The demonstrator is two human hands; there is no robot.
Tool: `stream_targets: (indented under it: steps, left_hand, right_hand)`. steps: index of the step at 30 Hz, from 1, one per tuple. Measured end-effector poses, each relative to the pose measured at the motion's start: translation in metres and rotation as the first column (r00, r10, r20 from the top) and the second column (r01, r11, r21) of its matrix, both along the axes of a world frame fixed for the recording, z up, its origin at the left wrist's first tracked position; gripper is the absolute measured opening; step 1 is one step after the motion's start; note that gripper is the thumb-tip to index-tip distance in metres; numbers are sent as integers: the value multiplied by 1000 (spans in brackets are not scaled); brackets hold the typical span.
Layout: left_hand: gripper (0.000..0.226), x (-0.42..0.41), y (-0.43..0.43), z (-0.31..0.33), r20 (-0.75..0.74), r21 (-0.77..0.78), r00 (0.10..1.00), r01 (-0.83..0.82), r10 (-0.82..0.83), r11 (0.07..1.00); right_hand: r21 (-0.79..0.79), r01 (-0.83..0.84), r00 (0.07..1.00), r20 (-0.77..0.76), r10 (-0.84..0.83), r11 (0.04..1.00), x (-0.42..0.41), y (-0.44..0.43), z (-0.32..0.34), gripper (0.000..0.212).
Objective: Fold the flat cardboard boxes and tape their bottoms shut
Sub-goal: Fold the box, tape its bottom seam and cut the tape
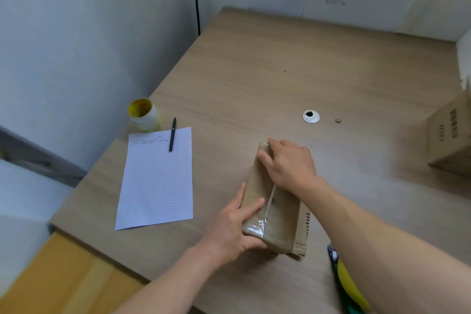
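A small brown cardboard box (283, 222) stands on the wooden table (280, 71), bottom side up, with its flaps closed. A strip of clear tape (258, 227) runs along the flap seam and down over the near end. My left hand (233, 228) grips the near left corner, thumb on the front face, fingers over the top. My right hand (288, 162) lies flat on the far part of the top, fingers pressing the tape down at the far edge.
A lined sheet of paper (156, 178) with a black pen (172, 134) lies to the left, a yellow-lined tape roll (144, 115) behind it. A cable grommet (311, 116) is set in the tabletop. Another cardboard box (451, 140) stands at the right edge. A yellow-green tool (349, 285) lies under my right forearm.
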State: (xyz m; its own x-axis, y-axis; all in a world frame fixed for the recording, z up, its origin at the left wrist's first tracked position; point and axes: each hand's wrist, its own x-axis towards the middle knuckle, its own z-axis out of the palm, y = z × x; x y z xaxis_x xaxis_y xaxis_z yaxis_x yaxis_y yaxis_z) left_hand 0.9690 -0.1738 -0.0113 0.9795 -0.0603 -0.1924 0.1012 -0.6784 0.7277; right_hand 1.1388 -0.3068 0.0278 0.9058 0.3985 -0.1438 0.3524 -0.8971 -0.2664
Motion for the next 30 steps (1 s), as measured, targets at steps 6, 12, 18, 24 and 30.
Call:
stream_targets:
  steps: [6, 12, 18, 24, 30]
  left_hand:
    - [95, -2, -5, 7, -31, -18, 999, -42, 42, 999]
    - [95, -5, -4, 9, -74, -30, 997, -31, 29, 999]
    - [90, 31, 3, 48, -104, -19, 994, 30, -32, 999]
    - [54, 157, -20, 38, -87, 134, 995, -40, 52, 990]
    - [32, 178, -31, 15, 0, 207, 989, -143, 146, 968]
  right_hand:
    - [201, 253, 967, -70, -244, 946, 9, -16, 2, 43]
    - [567, 567, 823, -367, -433, 598, -7, -36, -13, 34]
    - [583, 640, 765, -425, -483, 500, 3, -35, -21, 32]
    - [557, 638, 767, -405, -498, 531, 5, -31, -31, 34]
    - [544, 722, 683, -466, -562, 426, 7, -31, -34, 39]
